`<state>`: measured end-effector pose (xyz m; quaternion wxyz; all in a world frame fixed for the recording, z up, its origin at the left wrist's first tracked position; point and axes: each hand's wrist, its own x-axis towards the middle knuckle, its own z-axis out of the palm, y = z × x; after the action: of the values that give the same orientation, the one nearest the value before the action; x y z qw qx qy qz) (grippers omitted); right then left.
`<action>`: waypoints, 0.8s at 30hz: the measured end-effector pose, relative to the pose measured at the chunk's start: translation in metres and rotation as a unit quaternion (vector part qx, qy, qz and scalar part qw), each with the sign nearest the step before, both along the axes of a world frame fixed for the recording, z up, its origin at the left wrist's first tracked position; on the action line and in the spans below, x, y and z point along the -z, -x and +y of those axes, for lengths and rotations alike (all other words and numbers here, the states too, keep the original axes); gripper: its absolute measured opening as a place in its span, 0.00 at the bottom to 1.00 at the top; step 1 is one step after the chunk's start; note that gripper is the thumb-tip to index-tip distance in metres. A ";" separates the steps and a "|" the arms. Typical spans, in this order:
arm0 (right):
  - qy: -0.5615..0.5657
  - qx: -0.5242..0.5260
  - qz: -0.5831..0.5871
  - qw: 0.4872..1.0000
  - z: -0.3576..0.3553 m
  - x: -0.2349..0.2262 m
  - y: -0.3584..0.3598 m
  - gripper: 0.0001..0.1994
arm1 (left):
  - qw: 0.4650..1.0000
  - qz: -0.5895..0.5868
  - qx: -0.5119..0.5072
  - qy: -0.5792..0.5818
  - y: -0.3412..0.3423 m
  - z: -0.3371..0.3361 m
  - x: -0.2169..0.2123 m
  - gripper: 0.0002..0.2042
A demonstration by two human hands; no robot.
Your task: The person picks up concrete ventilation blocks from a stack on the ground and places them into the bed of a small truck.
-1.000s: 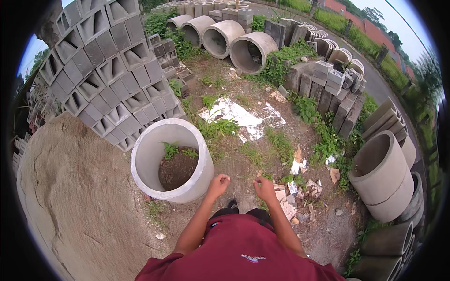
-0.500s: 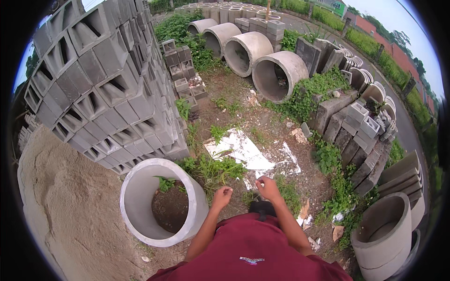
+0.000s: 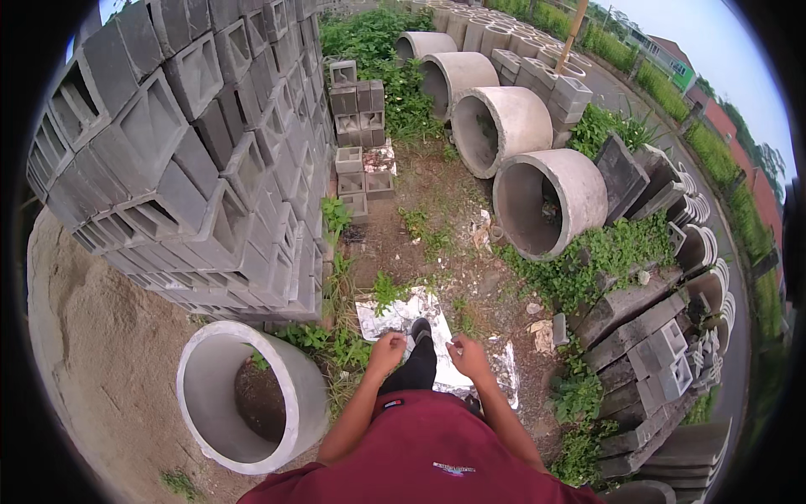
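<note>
My left hand (image 3: 387, 353) is in front of my body with its fingers curled in, and no object shows in it. Level with it, my right hand (image 3: 468, 356) is also closed, thumb against the fingers, with nothing visible in the grip. Neither hand touches anything around it. Below and beyond them a torn white sheet (image 3: 426, 301) lies on the ground, and my shoe (image 3: 421, 328) is on it. To the left of my left hand stands a concrete ring (image 3: 307, 395) with soil inside its open top.
A tall stack of hollow concrete blocks (image 3: 210, 160) rises at left, beside a sand heap (image 3: 80, 336). Smaller blocks (image 3: 359, 113) stand ahead. Large concrete pipes (image 3: 579, 189) lie along the right, then vines (image 3: 588, 260), slabs (image 3: 634, 302) and curved concrete pieces (image 3: 705, 244).
I have stepped forward and the view has turned a little left. The pipes and the white sheet appear nearer. One leg is now stretched out ahead; both hands remain closed.
</note>
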<state>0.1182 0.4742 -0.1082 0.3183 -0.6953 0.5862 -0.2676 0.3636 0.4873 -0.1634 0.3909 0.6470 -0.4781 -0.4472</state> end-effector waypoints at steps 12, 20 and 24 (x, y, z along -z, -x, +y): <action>0.039 0.007 -0.017 0.999 -0.383 -0.027 0.028 0.11 | 0.999 0.007 -0.031 0.014 0.018 -0.360 -0.053 0.12; 0.003 -0.090 -0.031 0.995 -0.647 0.002 0.012 0.12 | 0.989 -0.005 -0.145 -0.010 0.026 -0.567 -0.016 0.12; 0.054 -0.155 0.014 0.986 -0.818 -0.010 0.008 0.13 | 0.980 -0.010 -0.199 0.004 0.032 -0.695 -0.013 0.12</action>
<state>0.1102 -0.3434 -0.0985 0.3096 -0.7979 0.4598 -0.2368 0.3317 -0.2078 -0.1507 0.4693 0.7324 -0.3455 -0.3521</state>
